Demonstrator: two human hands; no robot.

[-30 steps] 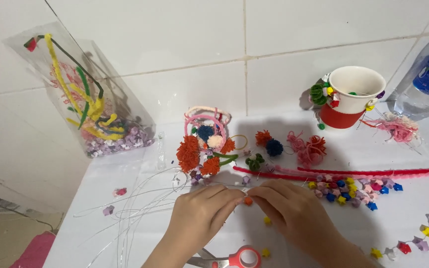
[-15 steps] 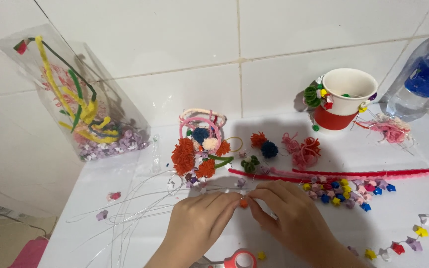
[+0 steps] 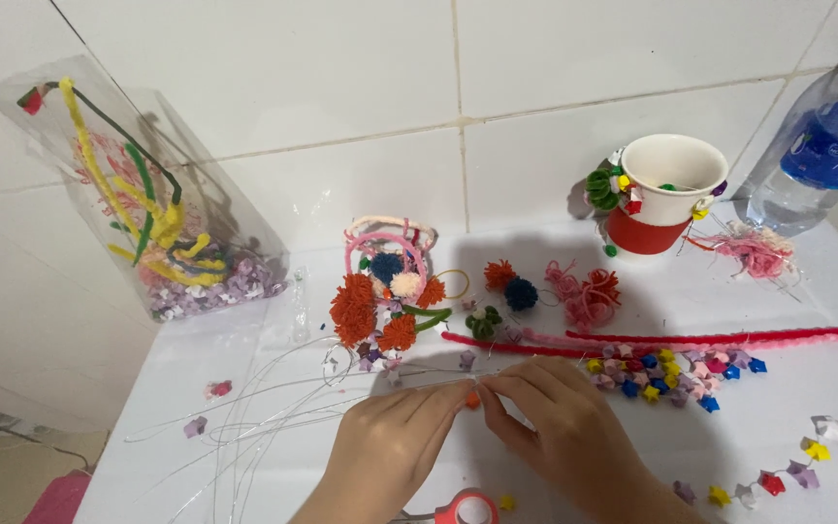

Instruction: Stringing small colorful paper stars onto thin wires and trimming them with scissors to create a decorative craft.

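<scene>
My left hand (image 3: 388,448) and my right hand (image 3: 563,427) meet fingertip to fingertip over the white table (image 3: 244,340). Between them they pinch a small orange bead (image 3: 473,399) on a thin clear wire (image 3: 273,398) that trails off to the left in loose loops. Just beyond my fingers lie a pile of small coloured paper stars (image 3: 666,374) and long red and pink pipe cleaners (image 3: 691,340). A cluster of orange, blue and cream pompom flowers (image 3: 385,301) stands behind the wire.
A clear bag of pipe cleaners and purple stars (image 3: 157,223) leans on the tiled wall at left. A red-and-white paper cup (image 3: 660,199) and a plastic water bottle (image 3: 817,146) stand at back right. Red-handled scissors (image 3: 463,509) lie near the front edge. A string of stars (image 3: 788,475) lies at right.
Both hands have stayed together on the bead, with small finger shifts. The view has tilted down and left slightly, so the objects sit a little higher in frame.
</scene>
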